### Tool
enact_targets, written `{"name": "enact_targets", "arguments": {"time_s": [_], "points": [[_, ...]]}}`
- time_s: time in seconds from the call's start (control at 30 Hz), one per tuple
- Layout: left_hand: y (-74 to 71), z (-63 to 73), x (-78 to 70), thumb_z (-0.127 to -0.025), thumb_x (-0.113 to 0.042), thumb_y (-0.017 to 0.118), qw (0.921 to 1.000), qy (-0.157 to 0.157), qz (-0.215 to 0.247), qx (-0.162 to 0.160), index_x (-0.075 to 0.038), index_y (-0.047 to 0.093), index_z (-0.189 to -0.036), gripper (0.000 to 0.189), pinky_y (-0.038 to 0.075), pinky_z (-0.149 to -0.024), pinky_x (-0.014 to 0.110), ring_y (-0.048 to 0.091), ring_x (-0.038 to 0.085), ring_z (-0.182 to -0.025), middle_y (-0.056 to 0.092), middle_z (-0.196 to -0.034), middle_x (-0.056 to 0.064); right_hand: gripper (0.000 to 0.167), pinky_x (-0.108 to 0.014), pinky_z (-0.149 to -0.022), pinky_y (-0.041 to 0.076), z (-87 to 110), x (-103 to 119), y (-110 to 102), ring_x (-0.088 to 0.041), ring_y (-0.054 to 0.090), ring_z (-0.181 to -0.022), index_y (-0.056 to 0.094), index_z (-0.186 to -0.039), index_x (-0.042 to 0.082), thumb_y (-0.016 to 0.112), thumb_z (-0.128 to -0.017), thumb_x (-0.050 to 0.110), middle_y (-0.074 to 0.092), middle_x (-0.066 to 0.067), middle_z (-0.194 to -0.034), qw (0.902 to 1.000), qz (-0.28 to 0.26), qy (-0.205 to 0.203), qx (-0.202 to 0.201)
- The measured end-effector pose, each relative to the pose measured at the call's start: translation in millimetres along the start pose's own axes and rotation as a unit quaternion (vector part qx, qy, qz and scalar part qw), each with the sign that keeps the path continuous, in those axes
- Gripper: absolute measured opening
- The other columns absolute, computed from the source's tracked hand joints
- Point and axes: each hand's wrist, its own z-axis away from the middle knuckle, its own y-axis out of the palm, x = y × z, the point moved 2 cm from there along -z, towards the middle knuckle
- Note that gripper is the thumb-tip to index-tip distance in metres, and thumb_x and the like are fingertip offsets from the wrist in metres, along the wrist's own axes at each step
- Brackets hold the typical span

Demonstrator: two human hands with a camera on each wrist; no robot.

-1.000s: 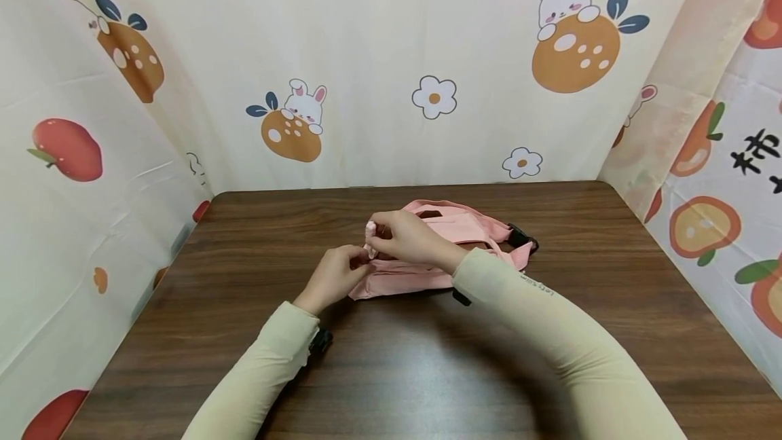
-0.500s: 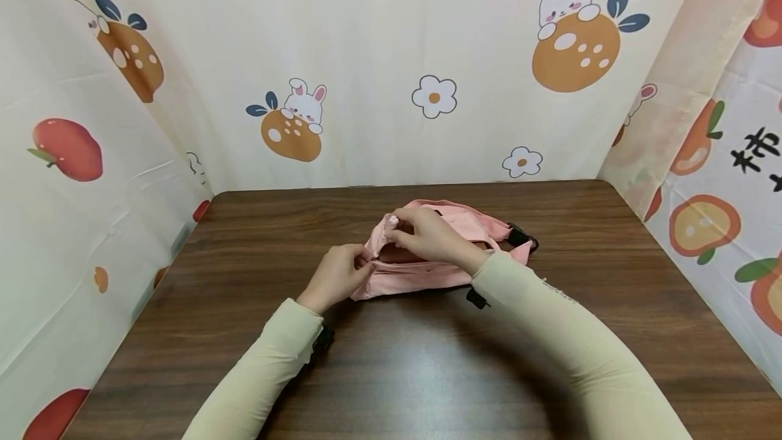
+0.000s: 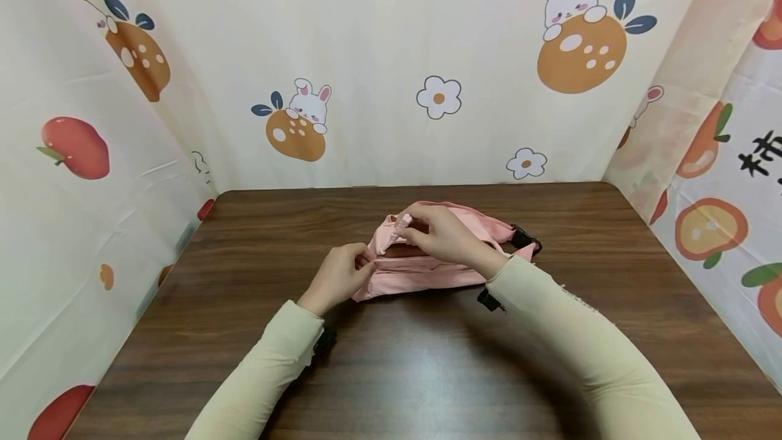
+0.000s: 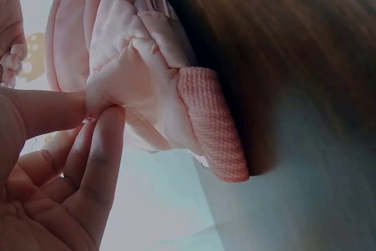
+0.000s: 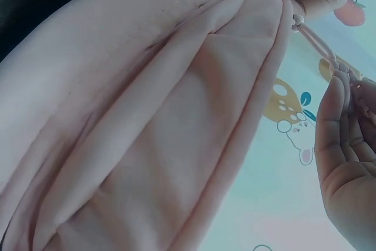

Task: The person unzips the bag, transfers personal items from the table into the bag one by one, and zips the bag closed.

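A pink waist bag lies on the dark wooden table, its zipped mouth gaping. My left hand pinches the fabric at the bag's left end between thumb and fingertips. In the left wrist view, those fingers grip close to the seam, above a ribbed pink webbing strap. My right hand pinches a braided pink pull cord over the mouth. The right wrist view shows the cord stretched from the zip end near the left hand to the right hand.
A black buckle on the bag's strap lies at its right end. Black wrist cameras sit under both sleeves. Behind the table hangs a printed curtain, with more curtain along both sides.
My right hand has moved to the right with the pull cord, away from the left hand. More of the bag's mouth shows. The left hand keeps its pinch at the left end.
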Motion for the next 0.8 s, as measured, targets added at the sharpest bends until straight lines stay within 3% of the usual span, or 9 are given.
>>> {"name": "enact_targets", "arguments": {"time_s": [0.27, 0.53, 0.8], "points": [[0.0, 2.2, -2.8, -0.086, -0.005, 0.069, 0.9997, -0.006, 0.022, 0.002, -0.006, 0.066, -0.085, 0.003, 0.051, -0.066, 0.022, 0.060, 0.008, -0.071, 0.067, -0.079, 0.002, 0.012, -0.024, -0.062, 0.046, 5.9, 1, -7, -0.011, 0.054, -0.071, 0.070, -0.105, 0.016, 0.066, -0.094, 0.017, 0.069, 0.004, -0.103, 0.9991, -0.041, -0.004, -0.012], [-0.1, 4.2, -2.9, -0.087, -0.010, 0.071, 0.9991, 0.039, -0.007, -0.018, -0.008, 0.066, -0.091, 0.007, 0.052, -0.067, 0.024, 0.060, 0.008, -0.073, 0.066, -0.082, 0.001, 0.004, -0.027, -0.062, 0.047, -2.6, 8, -2, -0.014, 0.055, -0.068, 0.064, -0.092, 0.015, 0.064, -0.095, 0.017, 0.060, 0.001, -0.080, 0.9983, -0.055, -0.008, 0.019], [-1.6, 3.4, -4.9, -0.086, -0.013, 0.074, 0.9985, 0.044, -0.021, -0.025, -0.008, 0.067, -0.092, 0.011, 0.052, -0.068, 0.024, 0.061, 0.011, -0.075, 0.066, -0.085, 0.001, 0.005, -0.026, -0.067, 0.055, -8.8, 8, 14, -0.015, 0.068, -0.075, 0.058, -0.100, 0.014, 0.058, -0.099, 0.019, 0.069, -0.004, -0.092, 0.9971, -0.061, -0.015, 0.042]]}}
